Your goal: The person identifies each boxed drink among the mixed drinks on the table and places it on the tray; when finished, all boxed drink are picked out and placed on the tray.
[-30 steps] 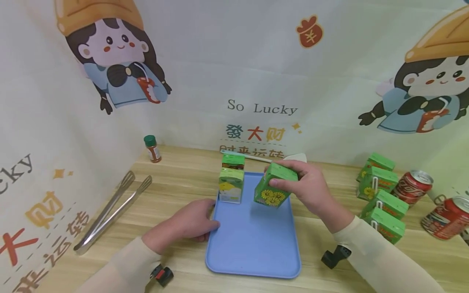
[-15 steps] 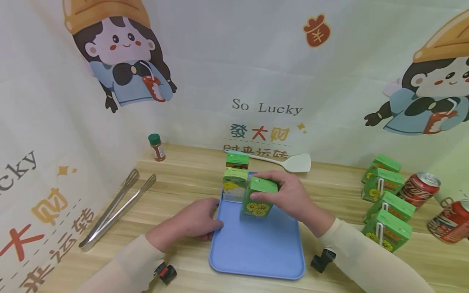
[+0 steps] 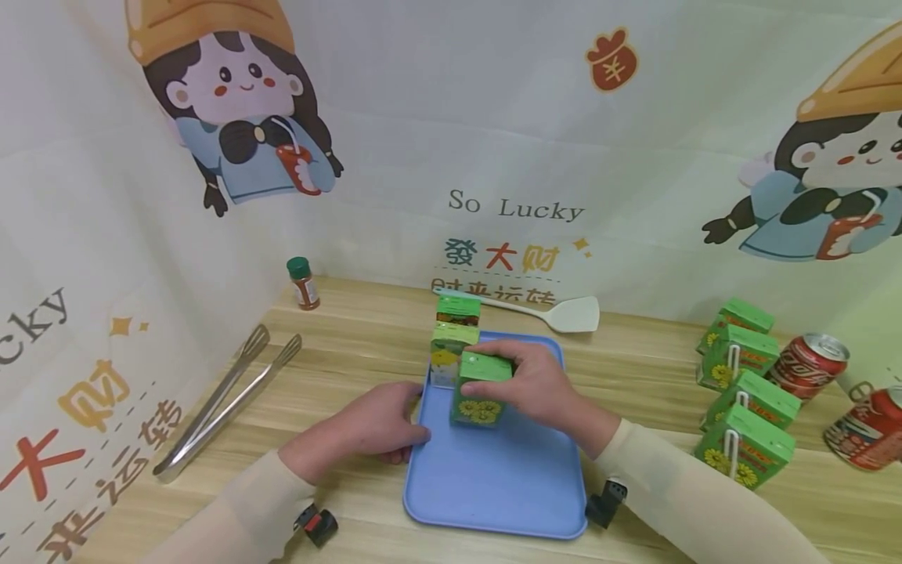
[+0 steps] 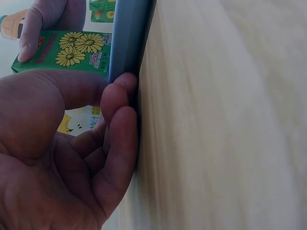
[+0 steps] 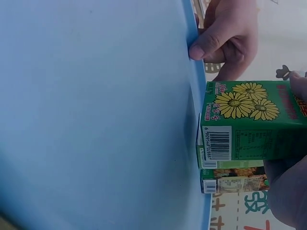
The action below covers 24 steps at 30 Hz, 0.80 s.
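My right hand (image 3: 539, 388) grips a green drink carton (image 3: 481, 410) with yellow flowers, thumb on the near side. The carton stands upright at the left of the blue tray (image 3: 493, 489), and in the right wrist view its base looks to be at the tray surface. Just behind it are a pale green carton (image 3: 444, 360) with a yellow fruit picture and another green carton (image 3: 458, 308), in a row along the tray's left edge. My left hand (image 3: 380, 423) holds that edge, thumb over the rim and fingers curled beneath, as the left wrist view shows.
Several green cartons (image 3: 747, 446) stand at the right, beside a red cola can (image 3: 808, 366) and a second red can (image 3: 867, 431). A white spatula (image 3: 574, 315) lies behind the tray. Metal tongs (image 3: 218, 411) and a green-capped spice bottle (image 3: 304, 284) are at the left.
My right hand has brought the green flowered carton left and down, from above the tray to in front of the pale green carton. My left hand stays at the tray's edge.
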Tool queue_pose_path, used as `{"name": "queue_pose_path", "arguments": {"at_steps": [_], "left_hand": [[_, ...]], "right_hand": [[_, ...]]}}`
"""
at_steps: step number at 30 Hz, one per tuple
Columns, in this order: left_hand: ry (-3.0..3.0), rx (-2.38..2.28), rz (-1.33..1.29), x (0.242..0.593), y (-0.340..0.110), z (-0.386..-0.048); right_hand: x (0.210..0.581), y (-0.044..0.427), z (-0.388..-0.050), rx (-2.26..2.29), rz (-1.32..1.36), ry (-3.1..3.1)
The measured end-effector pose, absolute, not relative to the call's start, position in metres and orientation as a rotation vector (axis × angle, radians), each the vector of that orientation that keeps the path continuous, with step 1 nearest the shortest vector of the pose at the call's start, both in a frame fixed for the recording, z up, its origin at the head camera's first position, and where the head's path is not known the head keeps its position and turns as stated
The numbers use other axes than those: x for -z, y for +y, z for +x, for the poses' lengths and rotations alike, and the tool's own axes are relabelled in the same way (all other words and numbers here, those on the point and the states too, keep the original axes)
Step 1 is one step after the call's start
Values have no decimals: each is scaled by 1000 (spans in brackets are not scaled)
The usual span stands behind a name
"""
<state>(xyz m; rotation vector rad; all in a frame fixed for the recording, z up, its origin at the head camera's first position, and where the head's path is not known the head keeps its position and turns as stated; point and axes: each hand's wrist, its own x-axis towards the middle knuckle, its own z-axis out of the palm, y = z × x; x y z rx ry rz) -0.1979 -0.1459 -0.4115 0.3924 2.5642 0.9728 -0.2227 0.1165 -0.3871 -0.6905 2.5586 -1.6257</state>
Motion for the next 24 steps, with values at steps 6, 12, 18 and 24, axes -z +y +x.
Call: {"name": "queue_pose_path", "arguments": {"at_steps": [6, 12, 18, 24], "left_hand": [[2566, -972, 396, 411, -146, -198], [2559, -974, 398, 411, -146, -197], [2520, -980, 412, 411, -150, -192], [2493, -1004, 439, 412, -154, -184]], "right_hand": [[385, 113, -223, 1581, -694, 2575], [386, 107, -224, 1518, -699, 2599], [388, 100, -226, 1500, -701, 2601], [391, 94, -225, 1515, -700, 2598]]}}
